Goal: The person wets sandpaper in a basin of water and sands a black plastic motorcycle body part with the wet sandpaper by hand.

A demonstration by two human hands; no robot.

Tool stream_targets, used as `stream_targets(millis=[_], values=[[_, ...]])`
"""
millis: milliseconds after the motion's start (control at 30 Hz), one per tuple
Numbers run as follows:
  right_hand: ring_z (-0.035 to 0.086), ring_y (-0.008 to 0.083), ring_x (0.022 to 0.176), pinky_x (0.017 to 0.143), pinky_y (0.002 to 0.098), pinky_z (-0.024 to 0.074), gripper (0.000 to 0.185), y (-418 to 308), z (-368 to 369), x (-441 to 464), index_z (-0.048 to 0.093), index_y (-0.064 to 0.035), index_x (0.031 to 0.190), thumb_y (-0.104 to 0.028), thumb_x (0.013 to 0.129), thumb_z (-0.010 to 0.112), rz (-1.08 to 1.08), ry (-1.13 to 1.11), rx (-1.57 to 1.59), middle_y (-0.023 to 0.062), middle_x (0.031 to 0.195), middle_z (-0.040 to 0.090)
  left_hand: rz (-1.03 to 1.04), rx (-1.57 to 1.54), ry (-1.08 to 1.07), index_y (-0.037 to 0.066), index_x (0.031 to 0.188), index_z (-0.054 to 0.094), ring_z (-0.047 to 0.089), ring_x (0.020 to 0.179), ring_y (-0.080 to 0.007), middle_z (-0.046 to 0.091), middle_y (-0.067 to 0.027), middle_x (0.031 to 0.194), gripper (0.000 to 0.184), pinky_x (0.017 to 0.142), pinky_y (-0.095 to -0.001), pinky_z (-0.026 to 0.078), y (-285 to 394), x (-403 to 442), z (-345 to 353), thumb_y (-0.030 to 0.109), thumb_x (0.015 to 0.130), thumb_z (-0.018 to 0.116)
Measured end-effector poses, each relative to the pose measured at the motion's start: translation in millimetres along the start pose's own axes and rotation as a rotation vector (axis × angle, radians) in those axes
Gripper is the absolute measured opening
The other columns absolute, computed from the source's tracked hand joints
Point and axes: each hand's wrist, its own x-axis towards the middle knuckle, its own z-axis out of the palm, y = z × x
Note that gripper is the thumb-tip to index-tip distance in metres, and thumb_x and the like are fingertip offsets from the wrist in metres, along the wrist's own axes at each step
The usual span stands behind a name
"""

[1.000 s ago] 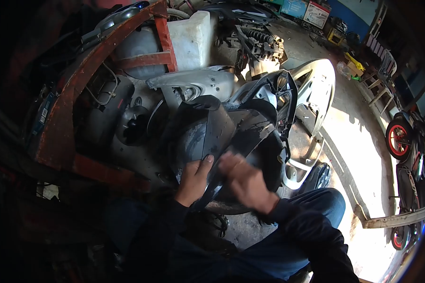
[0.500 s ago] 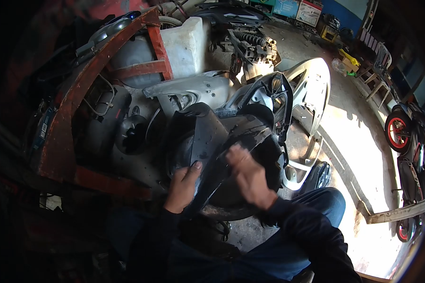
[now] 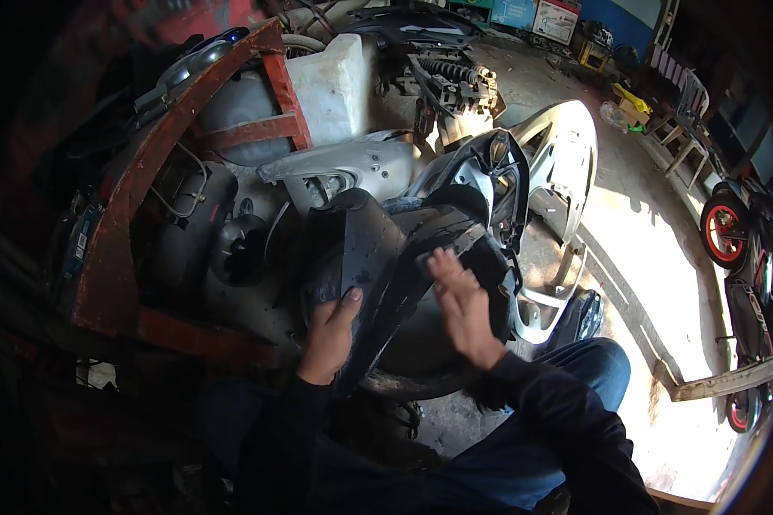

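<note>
Right hand (image 3: pixel 465 313) has moved farther from the left hand (image 3: pixel 328 337), outstretched over the black panel (image 3: pixel 369 245) near the grey cover (image 3: pixel 352 163), contact unclear, while the left grips the panel's edge: apparently wiping, where another stroke calls for steady support.

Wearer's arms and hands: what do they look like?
Left hand and right hand are bare, no gloves; no watch or ring shows. Left sleeve and right sleeve are long, dark, navy-looking; no markings visible.
</note>
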Motion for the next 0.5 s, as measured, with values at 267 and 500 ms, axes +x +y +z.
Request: stream_targets(millis=[267,500], values=[[0.041,0.0342,0.139,0.116,0.0427,0.0316,0.043,-4,-7,8,0.06,0.0009,0.129,0.0,0.087,0.049,-0.018,-0.024,0.167,0.0221,0.139,0.053,-0.016,-0.132,-0.017,0.006,0.072,0.057,0.036,0.068,-0.002,0.043,0.0092,0.072,0.041,0.061,-0.0227,0.029,-14,10,4,0.035,0.101,0.056],[0.044,0.0346,0.137,0.113,0.0421,0.0371,0.046,0,-4,7,0.059,0.0035,0.128,0.0,0.083,0.05,-0.145,-0.058,0.059,0.0205,0.137,0.055,-0.055,-0.119,0.035,0.005,0.065,0.054,0.033,0.063,-0.0023,0.04,0.0096,0.066,0.049,0.056,-0.0241,0.027,-6,14,12,0.039,0.1,0.057]])
